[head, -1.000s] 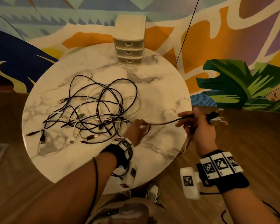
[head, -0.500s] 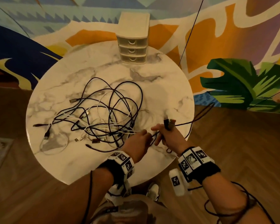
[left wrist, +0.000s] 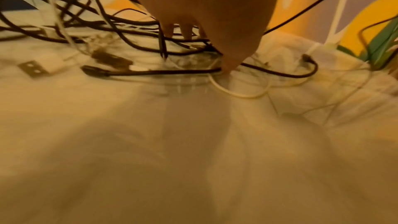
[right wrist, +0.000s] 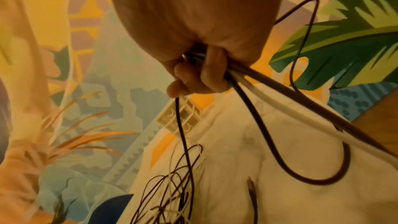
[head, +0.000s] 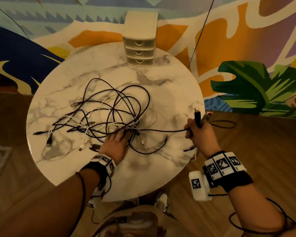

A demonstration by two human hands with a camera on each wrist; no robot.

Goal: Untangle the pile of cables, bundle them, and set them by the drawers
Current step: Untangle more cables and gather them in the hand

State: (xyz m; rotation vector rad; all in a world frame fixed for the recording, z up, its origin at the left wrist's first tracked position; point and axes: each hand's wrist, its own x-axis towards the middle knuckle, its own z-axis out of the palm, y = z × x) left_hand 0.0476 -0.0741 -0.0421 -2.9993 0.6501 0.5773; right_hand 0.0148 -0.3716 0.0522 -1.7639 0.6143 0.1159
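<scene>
Right hand (head: 199, 132) gripping a black cable (head: 162, 130) taut from the pile (head: 109, 115) mid-table (head: 169, 93), left hand (head: 115, 144) flat on it: risks cinching knots, dragging everything off.

A round white tabletop (head: 169, 103) with grey marble veining is seen, smooth and faintly glossy. On it a tangle of thin black and white cables (head: 109, 120) is spread: the black ones look matt and some braided, the white ones smooth plastic, and a flat silver metal plug (left wrist: 32, 69) is shown on one white end. A small cream three-drawer plastic chest (head: 140, 41) is finished matt. The herringbone wooden floor (head: 263, 151) appears smooth. Black knitted cloth wristbands (head: 236, 178) carry printed white marker tiles. The painted wall mural (head: 246, 86) looks matt.
</scene>
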